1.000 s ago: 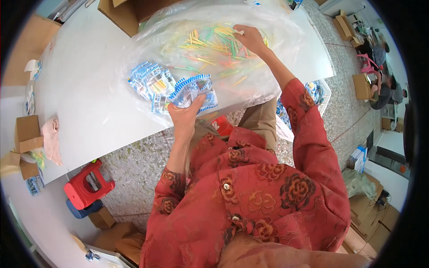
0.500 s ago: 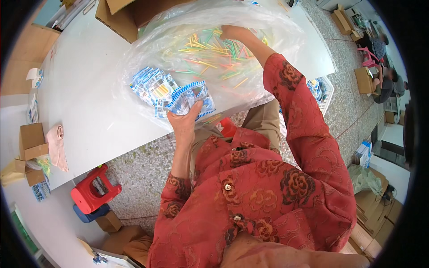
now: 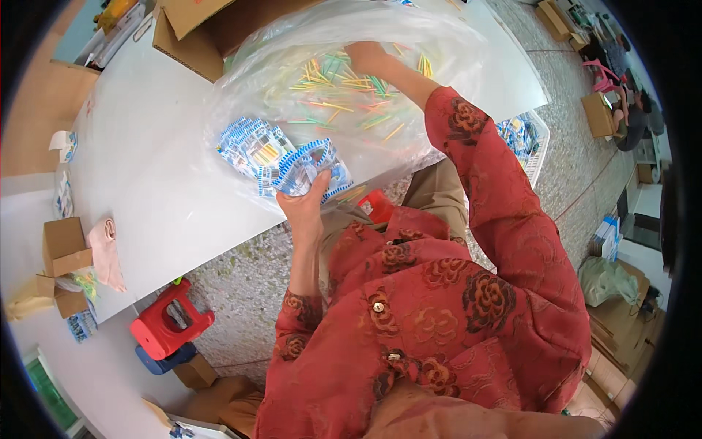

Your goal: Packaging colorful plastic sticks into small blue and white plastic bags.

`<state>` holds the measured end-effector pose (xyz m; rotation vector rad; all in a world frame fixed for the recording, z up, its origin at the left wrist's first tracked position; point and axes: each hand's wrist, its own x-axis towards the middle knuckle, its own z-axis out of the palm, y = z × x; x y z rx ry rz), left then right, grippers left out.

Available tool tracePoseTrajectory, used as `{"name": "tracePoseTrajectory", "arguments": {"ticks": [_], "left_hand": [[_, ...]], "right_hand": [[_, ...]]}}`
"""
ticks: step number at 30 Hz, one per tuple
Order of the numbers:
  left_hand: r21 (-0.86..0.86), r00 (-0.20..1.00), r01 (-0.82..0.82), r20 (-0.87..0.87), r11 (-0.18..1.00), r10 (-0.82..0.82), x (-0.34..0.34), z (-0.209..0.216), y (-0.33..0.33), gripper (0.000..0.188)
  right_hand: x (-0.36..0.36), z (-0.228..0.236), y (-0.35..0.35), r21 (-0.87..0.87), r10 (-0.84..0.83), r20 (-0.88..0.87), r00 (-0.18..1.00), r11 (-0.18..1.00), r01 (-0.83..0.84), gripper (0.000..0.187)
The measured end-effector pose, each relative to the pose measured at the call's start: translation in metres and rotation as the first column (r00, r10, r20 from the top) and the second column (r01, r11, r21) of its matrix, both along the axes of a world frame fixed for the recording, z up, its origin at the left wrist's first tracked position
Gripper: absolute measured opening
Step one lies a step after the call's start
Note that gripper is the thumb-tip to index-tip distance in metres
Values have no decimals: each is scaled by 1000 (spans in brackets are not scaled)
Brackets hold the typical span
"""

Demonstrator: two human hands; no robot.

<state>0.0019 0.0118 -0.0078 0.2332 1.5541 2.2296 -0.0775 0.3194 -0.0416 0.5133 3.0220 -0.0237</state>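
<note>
My left hand (image 3: 303,205) is closed round the lower edge of a small clear plastic packet (image 3: 298,170) with blue striped edges. Beside it, on the left, several similar packets (image 3: 252,146) lie in a pile on a large clear plastic bag (image 3: 252,88) spread over the table. Thin plastic sticks (image 3: 333,104) in yellow, green and pink lie loose on that bag. My right hand (image 3: 365,58) reaches down among the sticks at their far side, fingers curled; its fingertips are hidden, so what they grip cannot be made out.
A white table (image 3: 146,190) carries the bag and an open cardboard box (image 3: 186,47) behind it. To the right stands a white basket (image 3: 540,143) of blue packets. A red stool (image 3: 157,329) is on the floor at the left. Other people sit at the far right.
My right hand has shifted slightly left and nearer the heap's far edge among the sticks. The left hand still holds the packet in nearly the same place. The view has turned slightly.
</note>
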Motion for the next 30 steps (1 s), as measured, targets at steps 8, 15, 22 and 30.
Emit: {"name": "tracePoseTrajectory", "arguments": {"ticks": [8,15,22,30], "left_hand": [[27,998,57,26,998,-57,7,6,8,34],[22,996,86,24,996,-87,12,6,8,35],[3,997,69,36,998,-69,13,8,9,35],[-78,994,101,-27,992,-103,13,4,9,42]], "right_hand": [[43,-20,64,-457,-250,-240,938,882,118,36],[70,-24,46,-627,-381,-432,818,779,31,32],[83,-38,34,-790,-484,-537,691,576,-211,21],[76,-42,26,-812,-482,-568,667,459,-359,8]]}}
